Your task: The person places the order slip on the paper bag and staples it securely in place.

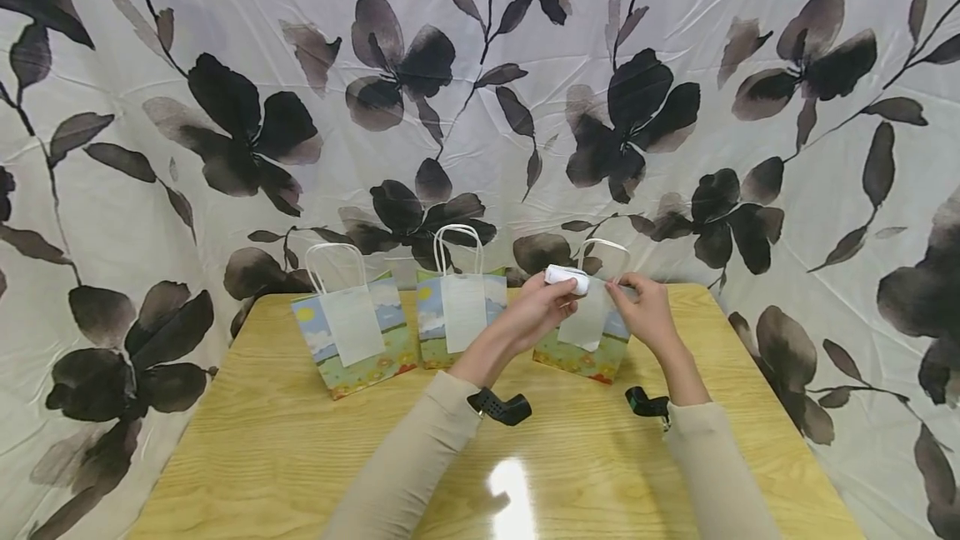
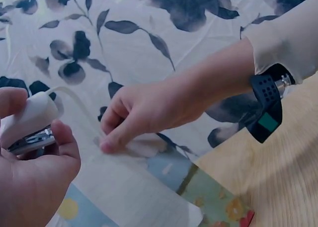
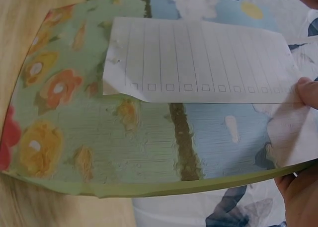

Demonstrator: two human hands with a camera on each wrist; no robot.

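My left hand (image 1: 528, 315) grips a small white stapler (image 1: 567, 278) at the top of the right-hand paper gift bag (image 1: 576, 361). Its metal underside shows in the left wrist view. A lined checklist sheet (image 3: 198, 63) lies against the front of that bag, which has painted flowers and sky. With thumb and fingers my right hand (image 1: 649, 311) pinches the sheet's top corner together with the bag's upper edge. The bag's white twisted handle (image 1: 607, 245) rises behind both hands. Part of the bag is hidden behind the left hand in the head view.
Two similar bags, a left one (image 1: 401, 319) and a middle one (image 1: 431, 323), stand on the wooden table (image 1: 300, 457), each with a white sheet on its front. Behind the table hangs a floral cloth (image 1: 525, 165). A black camera strap (image 1: 501, 407) is on my left wrist.
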